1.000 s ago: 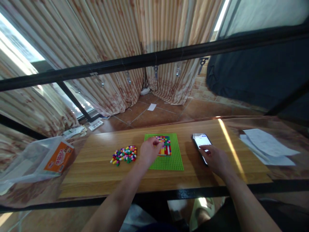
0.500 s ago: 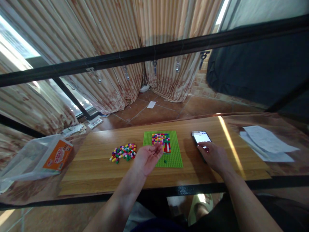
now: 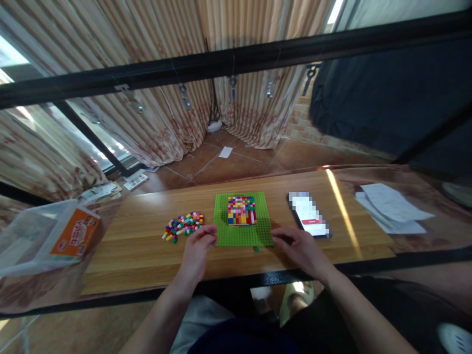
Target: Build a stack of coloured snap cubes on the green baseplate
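A green studded baseplate (image 3: 243,237) lies on the wooden table in front of me, with a block of small multicoloured bricks (image 3: 241,211) built on it. My left hand (image 3: 197,248) has its thumb and fingers closed at the plate's left edge. At the right edge, near the front corner, the fingers of my right hand (image 3: 300,248) are pinched on the plate. One small green brick (image 3: 256,249) sits on the wood just in front of the plate. Left of my left hand is a heap of loose coloured bricks (image 3: 184,224).
A phone (image 3: 309,215) with a lit screen lies beyond my right hand. White papers (image 3: 394,206) rest at the far right. A clear plastic box (image 3: 40,236) with an orange label stands on the left. A black metal bar (image 3: 236,61) crosses in front of the curtains.
My right hand has left the phone for the plate's right edge. My left hand, palm-up over the bricks before, is at the left edge. The plate has shifted away, leaving the green brick on wood.
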Available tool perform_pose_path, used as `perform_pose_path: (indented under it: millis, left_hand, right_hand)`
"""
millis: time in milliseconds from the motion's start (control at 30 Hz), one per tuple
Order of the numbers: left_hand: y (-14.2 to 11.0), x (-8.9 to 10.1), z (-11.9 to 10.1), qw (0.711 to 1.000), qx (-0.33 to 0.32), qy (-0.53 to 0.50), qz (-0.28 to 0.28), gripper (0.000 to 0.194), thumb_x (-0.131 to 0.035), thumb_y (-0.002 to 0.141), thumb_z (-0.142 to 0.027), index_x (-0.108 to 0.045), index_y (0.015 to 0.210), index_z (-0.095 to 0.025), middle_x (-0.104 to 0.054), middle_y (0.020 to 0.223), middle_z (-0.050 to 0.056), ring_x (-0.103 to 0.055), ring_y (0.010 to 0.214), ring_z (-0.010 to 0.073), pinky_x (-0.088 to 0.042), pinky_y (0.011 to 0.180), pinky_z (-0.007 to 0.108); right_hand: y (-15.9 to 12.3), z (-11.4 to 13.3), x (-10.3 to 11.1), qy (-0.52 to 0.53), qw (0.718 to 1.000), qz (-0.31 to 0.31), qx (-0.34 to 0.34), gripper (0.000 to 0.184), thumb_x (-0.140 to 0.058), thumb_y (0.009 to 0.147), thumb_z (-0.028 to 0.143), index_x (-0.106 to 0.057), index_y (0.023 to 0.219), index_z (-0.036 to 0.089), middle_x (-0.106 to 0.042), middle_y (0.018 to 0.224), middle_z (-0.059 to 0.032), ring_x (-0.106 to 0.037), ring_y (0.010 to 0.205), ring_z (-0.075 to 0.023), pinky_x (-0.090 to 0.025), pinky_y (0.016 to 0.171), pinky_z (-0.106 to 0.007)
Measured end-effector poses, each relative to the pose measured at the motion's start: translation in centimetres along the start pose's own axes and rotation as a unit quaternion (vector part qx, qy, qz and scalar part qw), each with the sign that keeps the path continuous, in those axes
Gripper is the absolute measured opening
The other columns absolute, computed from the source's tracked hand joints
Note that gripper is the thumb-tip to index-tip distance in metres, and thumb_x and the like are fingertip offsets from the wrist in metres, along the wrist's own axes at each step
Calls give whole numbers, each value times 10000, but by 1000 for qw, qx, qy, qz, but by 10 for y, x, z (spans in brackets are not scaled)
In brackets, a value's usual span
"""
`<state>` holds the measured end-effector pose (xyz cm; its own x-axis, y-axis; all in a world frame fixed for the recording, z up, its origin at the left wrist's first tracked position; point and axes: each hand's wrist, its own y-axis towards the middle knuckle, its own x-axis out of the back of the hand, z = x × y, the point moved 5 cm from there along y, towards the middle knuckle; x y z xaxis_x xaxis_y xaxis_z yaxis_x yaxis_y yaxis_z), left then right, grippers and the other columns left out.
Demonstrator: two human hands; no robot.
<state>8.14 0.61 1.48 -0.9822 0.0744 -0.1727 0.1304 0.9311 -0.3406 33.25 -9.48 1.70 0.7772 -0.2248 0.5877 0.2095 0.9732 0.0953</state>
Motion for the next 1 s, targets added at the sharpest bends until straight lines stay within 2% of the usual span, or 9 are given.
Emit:
perform_pose_path:
  millis: [100,200,267,367,467,600,700,800,1000]
  left_hand:
    - [3,36,-1,991,-73,104,-39,209,-655,618,-218,-683,815,-154,-654,784,8,-584,730,128,-457,715,256]
    - [8,72,-7,956,-164,226,-84,255,-622,693,-288,-664,910,-161,-662,861,39,-609,824,181,-478,803,324]
    - [11,91,-15,913,-236,310,-123,320,-594,745,-337,-641,1013,-169,-651,964,76,-607,909,218,-484,847,375]
    - [19,105,-27,813,-325,459,-147,418,-592,786,-383,-594,1149,-176,-589,1172,130,-522,1140,284,-410,994,458]
    - [34,104,-30,751,-341,551,-125,537,-582,813,-454,-519,1262,-168,-506,1307,158,-435,1260,315,-361,1047,487]
    - [52,84,-27,714,-353,603,-51,665,-554,821,-550,-425,1359,-181,-449,1395,145,-418,1286,309,-352,1051,472]
    - [58,65,-26,698,-360,619,-9,686,-537,820,-582,-413,1377,-202,-441,1417,131,-432,1273,306,-359,1032,461]
    - [63,52,-24,686,-361,632,12,651,-547,805,-592,-465,1346,-239,-458,1414,117,-457,1242,320,-366,999,478]
    - [64,39,-18,676,-401,616,59,435,-563,834,-486,-586,1214,-275,-546,1331,79,-473,1219,291,-363,986,464]
  right_hand:
    - [-11,13,-29,-28,999,43,3,240,-535,863,320,-679,1033,230,-681,912,-40,-646,775,-161,-504,675,-279]
    - [-13,15,-45,-105,992,63,19,234,-514,879,293,-675,1040,240,-663,955,-46,-641,816,-173,-496,719,-300]
    - [-14,14,-51,-144,986,68,39,222,-489,890,271,-684,992,246,-656,971,-48,-636,863,-186,-491,755,-315]
    - [-16,10,-55,-162,984,54,54,229,-459,902,259,-687,915,237,-656,946,-52,-632,882,-193,-489,764,-318]
    - [-18,8,-55,-146,988,26,48,230,-450,904,276,-674,901,227,-670,932,-52,-641,876,-194,-496,764,-319]
    - [-7,12,-36,-123,990,-63,-7,209,-490,873,300,-668,930,205,-704,912,-53,-661,825,-190,-502,744,-314]
    - [14,26,-18,-137,984,-113,-29,193,-519,844,293,-680,895,200,-714,847,-45,-662,770,-186,-492,709,-302]
    - [37,41,-12,-152,982,-113,-25,184,-531,831,263,-695,876,195,-715,806,-37,-653,722,-172,-474,685,-280]
    - [66,56,-31,-225,970,-80,-44,198,-538,820,197,-722,893,192,-731,864,-55,-663,783,-183,-455,727,-269]
